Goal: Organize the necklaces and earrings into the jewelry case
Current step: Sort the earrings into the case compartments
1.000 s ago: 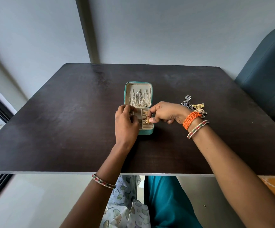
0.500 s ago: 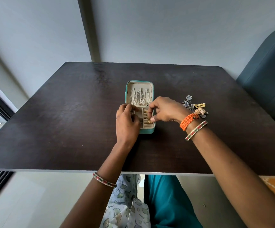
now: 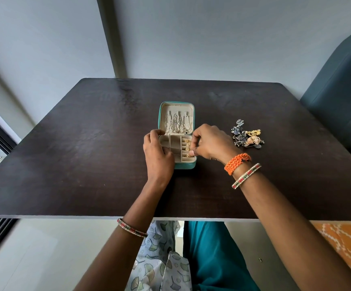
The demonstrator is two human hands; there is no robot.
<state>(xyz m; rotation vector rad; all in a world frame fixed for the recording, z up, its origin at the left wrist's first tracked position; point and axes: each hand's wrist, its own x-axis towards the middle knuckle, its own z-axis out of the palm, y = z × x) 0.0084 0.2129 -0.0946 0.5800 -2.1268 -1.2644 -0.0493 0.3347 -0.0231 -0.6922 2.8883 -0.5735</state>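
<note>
A small teal jewelry case point(image 3: 191, 164) lies open in the middle of the dark table. Silver necklaces point(image 3: 176, 123) hang in its raised lid. Several gold earrings point(image 3: 187, 144) sit in the slots on the right side of its beige base. My left hand point(image 3: 158, 157) grips the left edge of the base. My right hand point(image 3: 209, 143) reaches in from the right, fingertips pinching a gold earring point(image 3: 188, 155) at the nearest slot. A heap of loose silver and gold earrings point(image 3: 247, 137) lies on the table to the right of the case.
The dark wooden table point(image 3: 86, 154) runs to a pale front edge near my lap. A teal upholstered chair point(image 3: 342, 101) stands at the far right. A grey wall rises behind the table, and a window frame is at the left.
My left hand has slid down the case's left side, uncovering the left compartments. My right hand stays at the right-hand slots, its fingers now lower on the nearest earring.
</note>
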